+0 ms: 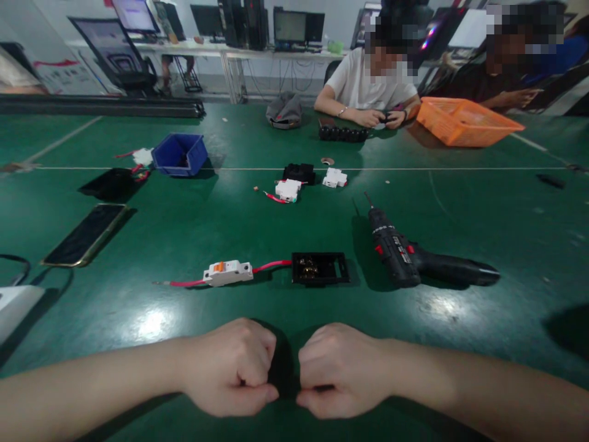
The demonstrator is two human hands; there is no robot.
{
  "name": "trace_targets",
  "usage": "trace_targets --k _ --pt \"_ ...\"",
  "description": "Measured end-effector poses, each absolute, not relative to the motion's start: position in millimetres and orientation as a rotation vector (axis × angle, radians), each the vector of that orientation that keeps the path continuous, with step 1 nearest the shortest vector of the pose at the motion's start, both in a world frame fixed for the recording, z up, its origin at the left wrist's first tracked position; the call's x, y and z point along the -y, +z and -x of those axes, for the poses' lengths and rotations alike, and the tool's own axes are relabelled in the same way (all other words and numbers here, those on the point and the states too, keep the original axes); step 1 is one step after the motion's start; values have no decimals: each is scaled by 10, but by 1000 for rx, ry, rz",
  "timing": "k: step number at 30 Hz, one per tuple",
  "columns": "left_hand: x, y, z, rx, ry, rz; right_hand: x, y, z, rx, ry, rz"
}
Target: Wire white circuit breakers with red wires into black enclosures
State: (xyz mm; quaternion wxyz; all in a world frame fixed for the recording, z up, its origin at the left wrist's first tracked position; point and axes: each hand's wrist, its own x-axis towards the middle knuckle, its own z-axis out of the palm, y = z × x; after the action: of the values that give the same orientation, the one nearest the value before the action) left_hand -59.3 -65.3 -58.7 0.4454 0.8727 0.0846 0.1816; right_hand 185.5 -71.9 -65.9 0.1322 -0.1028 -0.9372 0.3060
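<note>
My left hand (234,368) rests on the green table as a fist, with nothing showing in it. Facing it across a narrow gap, my right hand (343,371) is curled into a fist too, also without anything visible inside. Just beyond them lies a white circuit breaker (230,272) with an orange toggle. A red wire (271,265) runs from it into an open black plastic box (343,270) with brass-coloured parts inside; another red wire with a bare end sticks out on the left. To the right, a black cordless screwdriver (396,252) lies on its side, bit pointing away.
A phone (87,234), black tray (108,183) and blue bin (180,155) stand at the left. Farther off are white breakers (288,190), a black box (301,172), a grey bag (284,110) and an orange basket (469,126). Two people sit across the table.
</note>
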Motion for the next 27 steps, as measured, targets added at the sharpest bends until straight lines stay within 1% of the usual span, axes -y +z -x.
trace_targets --k 15,27 --pt "645 -627 655 -242 405 -2255 749 -610 -1851 2747 934 368" --pt "651 -633 650 -235 457 -2255 742 -592 -1854 2774 956 364"
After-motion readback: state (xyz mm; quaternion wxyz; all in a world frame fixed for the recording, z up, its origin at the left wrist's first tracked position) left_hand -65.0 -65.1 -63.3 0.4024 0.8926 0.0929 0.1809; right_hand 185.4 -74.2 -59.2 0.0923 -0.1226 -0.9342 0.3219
